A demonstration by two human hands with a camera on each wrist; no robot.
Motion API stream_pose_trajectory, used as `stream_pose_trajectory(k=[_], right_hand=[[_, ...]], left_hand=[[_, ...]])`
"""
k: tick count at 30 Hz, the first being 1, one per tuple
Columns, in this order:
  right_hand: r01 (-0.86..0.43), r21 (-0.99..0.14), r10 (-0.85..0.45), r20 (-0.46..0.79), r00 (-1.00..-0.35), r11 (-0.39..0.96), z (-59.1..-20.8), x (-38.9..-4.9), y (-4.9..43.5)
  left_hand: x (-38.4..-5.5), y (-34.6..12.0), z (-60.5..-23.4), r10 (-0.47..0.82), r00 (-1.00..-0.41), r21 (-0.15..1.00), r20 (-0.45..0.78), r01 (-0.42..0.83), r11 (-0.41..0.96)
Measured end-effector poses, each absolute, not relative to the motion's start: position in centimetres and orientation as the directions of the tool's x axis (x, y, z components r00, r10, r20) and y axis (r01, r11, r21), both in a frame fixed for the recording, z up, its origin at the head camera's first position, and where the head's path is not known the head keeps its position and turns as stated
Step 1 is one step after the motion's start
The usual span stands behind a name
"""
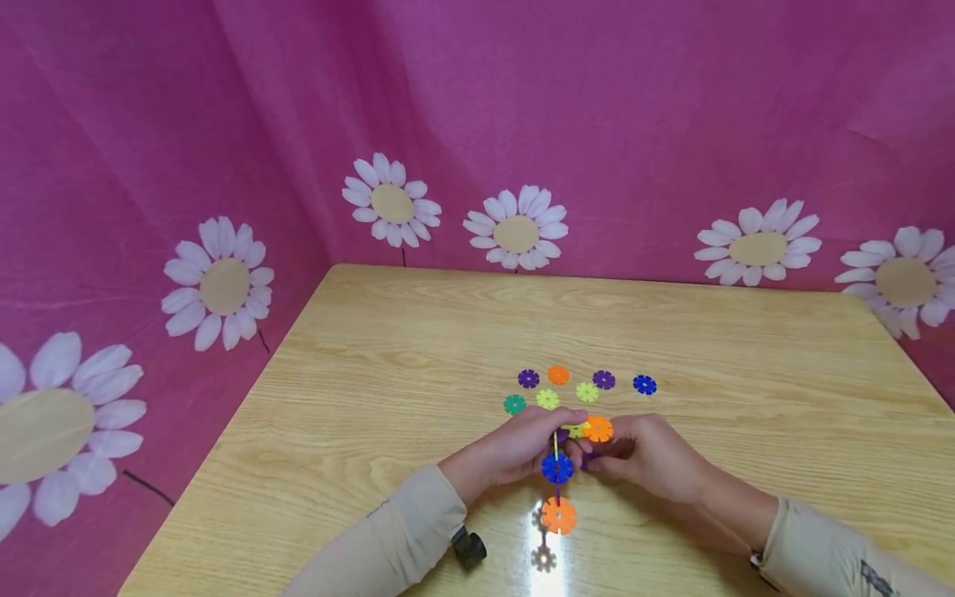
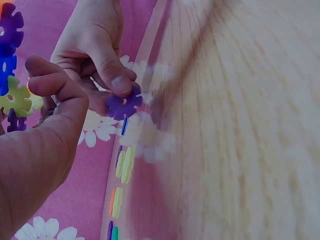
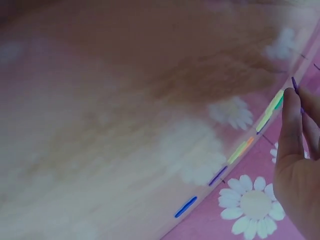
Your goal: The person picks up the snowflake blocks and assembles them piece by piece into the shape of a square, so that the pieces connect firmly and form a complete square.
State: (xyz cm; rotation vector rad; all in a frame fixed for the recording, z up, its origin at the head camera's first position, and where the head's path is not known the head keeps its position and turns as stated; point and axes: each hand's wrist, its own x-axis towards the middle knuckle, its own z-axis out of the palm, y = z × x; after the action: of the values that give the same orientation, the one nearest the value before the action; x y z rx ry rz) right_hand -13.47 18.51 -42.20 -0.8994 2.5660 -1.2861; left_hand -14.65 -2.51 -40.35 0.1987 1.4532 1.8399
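My left hand holds a chain of notched plastic discs slotted into one another at angles. From its fingers hang a blue disc and, lowest, an orange disc. A second orange disc sticks out at the chain's right end, near the right fingertips. In the left wrist view a yellow-green disc of the chain shows by the left fingers. My right hand pinches a single purple disc between thumb and fingers, apart from the chain in that view.
Beyond the hands, loose discs lie flat on the wooden table: a green disc, a blue disc, an orange disc, two purple and two yellow-green. A pink curtain with white flowers stands behind and to the left.
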Motion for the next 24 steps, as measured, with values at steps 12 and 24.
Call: stream_pose_trajectory(k=[12,24], right_hand=[[-0.351,-0.811,-0.481,0.100,-0.871,0.468,-41.5,-12.9,19.9],[-0.256,-0.865,-0.390,0.077,-0.918,0.431,-40.0,-12.3,20.9]], left_hand=[[-14.6,-2.6,-40.5,0.653,-0.684,0.884,-0.326,-0.464,-0.045],[-14.6,-2.5,-40.6,0.649,-0.691,0.889,-0.319,-0.456,-0.049]])
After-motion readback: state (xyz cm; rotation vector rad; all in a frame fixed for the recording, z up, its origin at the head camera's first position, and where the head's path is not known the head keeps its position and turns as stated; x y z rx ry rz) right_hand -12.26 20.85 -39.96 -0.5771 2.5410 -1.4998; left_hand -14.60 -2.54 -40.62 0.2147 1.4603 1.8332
